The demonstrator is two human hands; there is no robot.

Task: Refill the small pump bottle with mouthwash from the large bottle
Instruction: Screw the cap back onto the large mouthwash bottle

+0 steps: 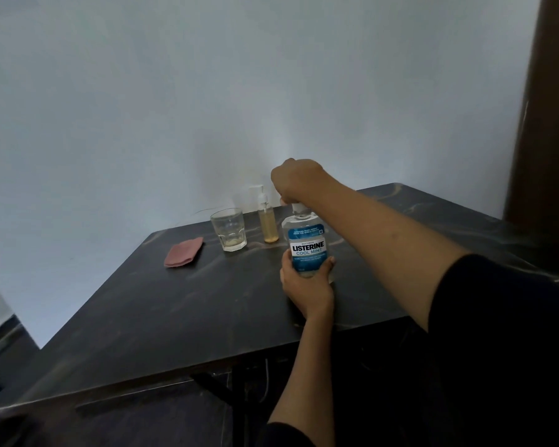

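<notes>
- The large bottle (307, 250) of mouthwash stands upright on the dark marbled table (175, 317), toward its far right part, with the blue "LISTERINE COOL MINT" label facing the camera.
- The left hand (307, 288) grips the lower body of the large bottle from the near side, thumb on the left edge and fingers curled round the right edge.
- The right hand (296, 180) comes in from the right, its forearm crossing above the table, and is curled down over the top of the large bottle; its fingers close on the white cap (299, 210), of which only the lower part shows beneath the hand.
- The small pump bottle (268, 221) stands upright just left of the large bottle and slightly farther back, not touching it. It holds a pale amber liquid to about 2/3 of its clear body, and its white pump head is on.
- A clear drinking glass (229, 230) stands left of the pump bottle, near it but apart, with a thin layer of pale liquid at the bottom.
- A folded pink cloth (184, 253) lies flat on the table left of the glass, well apart from the 2 bottles.
- A plain pale wall (207, 91) rises behind the table; a dark brown vertical panel (549, 124) runs down the right edge of the view.
- Both arms show dark sleeves at the bottom of the view.
</notes>
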